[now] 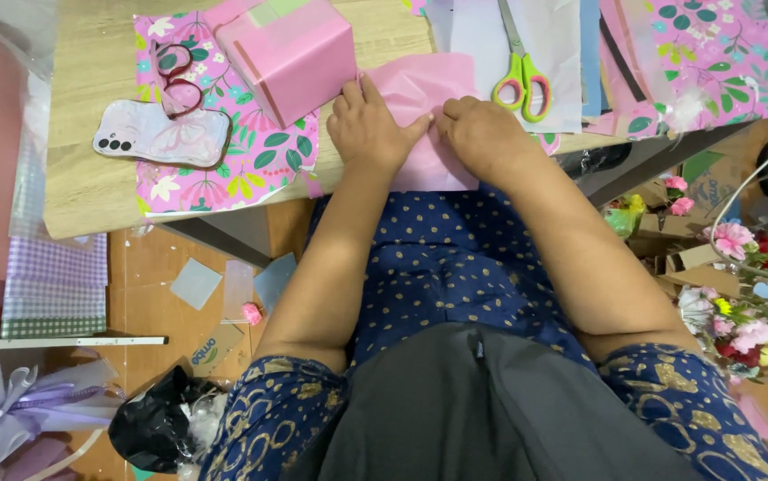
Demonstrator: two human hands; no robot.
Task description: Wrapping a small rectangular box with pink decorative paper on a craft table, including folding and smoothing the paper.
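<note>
A sheet of plain pink paper (419,89) lies over the near edge of the wooden table (103,80). Both hands press on it side by side: my left hand (368,129) lies flat with fingers spread on its left part, and my right hand (483,134) pinches a fold at its middle. Just left of my left hand stands a box wrapped in pink paper (288,55). Scissors with green and pink handles (521,78) lie just beyond my right hand, on white sheets.
A phone in a butterfly case (161,134) and red-framed glasses (179,76) lie on floral pink wrapping paper (250,151) at left. More floral paper (722,53) lies at right. Artificial flowers (744,267) fill boxes at right; paper scraps (197,283) and a black bag (157,428) litter the floor.
</note>
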